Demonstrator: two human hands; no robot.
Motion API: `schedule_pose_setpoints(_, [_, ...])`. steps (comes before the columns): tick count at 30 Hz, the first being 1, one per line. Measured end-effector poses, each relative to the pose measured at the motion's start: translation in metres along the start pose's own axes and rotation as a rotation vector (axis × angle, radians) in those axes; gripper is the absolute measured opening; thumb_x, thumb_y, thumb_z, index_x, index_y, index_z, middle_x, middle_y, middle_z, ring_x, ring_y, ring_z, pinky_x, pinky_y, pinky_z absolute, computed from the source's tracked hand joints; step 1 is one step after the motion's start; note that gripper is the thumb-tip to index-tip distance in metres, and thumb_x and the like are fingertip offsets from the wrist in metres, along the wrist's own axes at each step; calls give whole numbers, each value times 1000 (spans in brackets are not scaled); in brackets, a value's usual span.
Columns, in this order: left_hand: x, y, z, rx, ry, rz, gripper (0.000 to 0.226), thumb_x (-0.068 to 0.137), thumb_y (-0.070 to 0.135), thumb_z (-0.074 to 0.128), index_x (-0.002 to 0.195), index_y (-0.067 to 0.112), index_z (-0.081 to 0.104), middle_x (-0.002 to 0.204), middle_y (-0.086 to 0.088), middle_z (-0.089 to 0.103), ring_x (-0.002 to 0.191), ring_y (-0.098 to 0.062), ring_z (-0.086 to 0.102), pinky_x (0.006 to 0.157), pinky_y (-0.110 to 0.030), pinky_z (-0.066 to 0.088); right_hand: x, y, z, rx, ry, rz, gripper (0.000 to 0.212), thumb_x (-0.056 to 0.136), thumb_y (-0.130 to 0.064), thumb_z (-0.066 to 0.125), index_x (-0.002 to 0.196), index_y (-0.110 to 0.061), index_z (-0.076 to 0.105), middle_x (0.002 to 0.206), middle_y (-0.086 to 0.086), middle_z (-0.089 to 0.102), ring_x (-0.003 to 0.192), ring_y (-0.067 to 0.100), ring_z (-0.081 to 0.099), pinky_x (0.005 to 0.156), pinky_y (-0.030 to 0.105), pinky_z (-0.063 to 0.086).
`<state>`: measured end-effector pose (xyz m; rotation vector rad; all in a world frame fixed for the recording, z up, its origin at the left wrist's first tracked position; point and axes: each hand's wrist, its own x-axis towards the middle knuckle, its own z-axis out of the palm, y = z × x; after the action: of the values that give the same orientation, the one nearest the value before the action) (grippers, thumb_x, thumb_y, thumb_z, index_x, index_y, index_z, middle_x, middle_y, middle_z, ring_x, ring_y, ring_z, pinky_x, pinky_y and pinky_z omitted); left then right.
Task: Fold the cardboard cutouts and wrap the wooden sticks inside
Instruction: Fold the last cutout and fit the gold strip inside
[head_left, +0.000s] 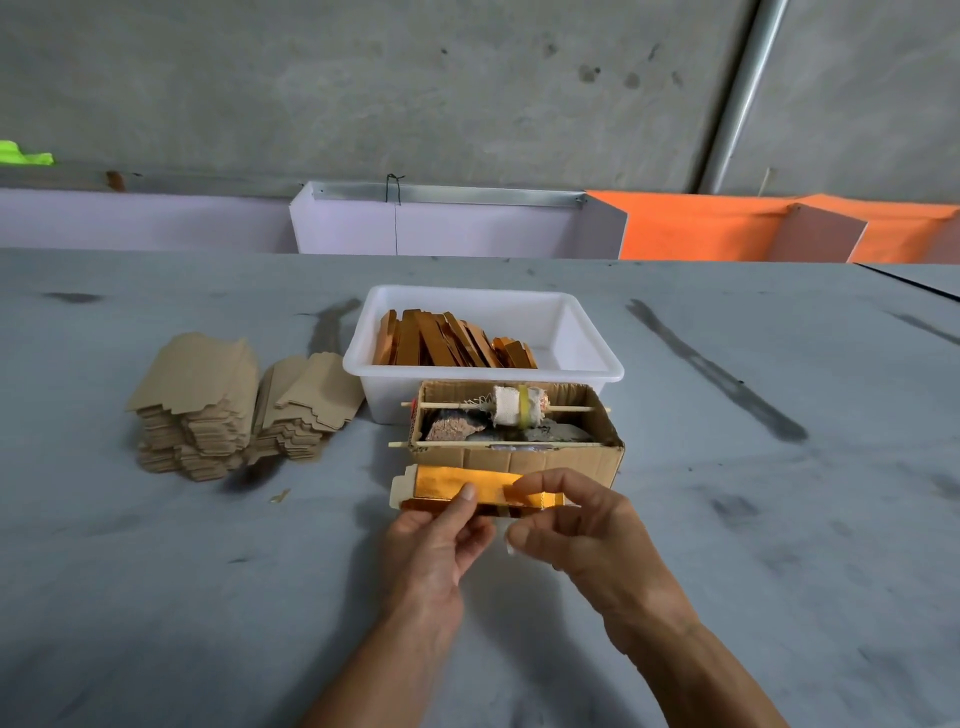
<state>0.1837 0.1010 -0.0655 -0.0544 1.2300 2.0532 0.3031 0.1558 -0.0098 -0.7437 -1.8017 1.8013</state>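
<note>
A gold-foil cardboard cutout, partly folded into a long narrow sleeve, is held just above the grey table in front of me. My left hand grips its near side, thumb on the gold top face. My right hand pinches its right end with curled fingers. Whether a wooden stick lies inside the fold is hidden. Two stacks of flat brown cardboard cutouts lie to the left. A white plastic tub behind holds several finished gold-wrapped pieces.
A small open cardboard box stands right behind my hands, with two thin wooden skewers across its top, one carrying a cloth-wrapped roller, and rags inside. Purple and orange panels line the table's far edge below a concrete wall.
</note>
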Motion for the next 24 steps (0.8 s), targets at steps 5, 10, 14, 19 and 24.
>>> schedule_pose_setpoints(5, [-3, -4, 3, 12, -4, 27, 14, 76, 3, 70, 89, 1, 65, 83, -13, 72, 77, -26, 70, 65, -35, 57, 8, 3, 9, 17, 84, -82, 20, 79, 10, 66, 92, -6, 63, 50, -5, 61, 48, 0, 57, 48, 8, 42])
schedule_pose_setpoints(10, [-5, -4, 2, 24, 4, 67, 9, 78, 3, 69, 86, 2, 65, 81, -13, 71, 70, -23, 70, 55, -28, 58, 13, 11, 17, 12, 151, 4, 16, 77, 13, 66, 88, 2, 61, 61, 10, 64, 48, 3, 59, 44, 10, 42])
schedule_pose_setpoints(14, [-5, -5, 2, 30, 13, 87, 3, 79, 2, 68, 81, 4, 65, 73, -11, 71, 66, -22, 70, 52, -26, 56, 14, 16, 21, -23, 178, 50, 15, 77, 12, 66, 87, 1, 63, 71, 18, 68, 52, 6, 62, 49, 13, 46])
schedule_pose_setpoints(19, [-3, -6, 1, 44, 8, 93, 4, 79, 4, 69, 82, 5, 66, 74, -9, 72, 68, -21, 71, 55, -27, 57, 16, 17, 22, -59, 198, 71, 16, 77, 8, 68, 87, -5, 66, 66, 9, 68, 51, 4, 60, 48, 13, 46])
schedule_pose_setpoints(24, [-3, -7, 1, 51, 3, 95, 5, 79, 4, 69, 83, 4, 66, 74, -9, 72, 69, -22, 71, 53, -26, 56, 18, 17, 21, -168, 194, 91, 19, 78, 1, 70, 89, -14, 69, 67, 2, 70, 57, 5, 62, 51, 14, 48])
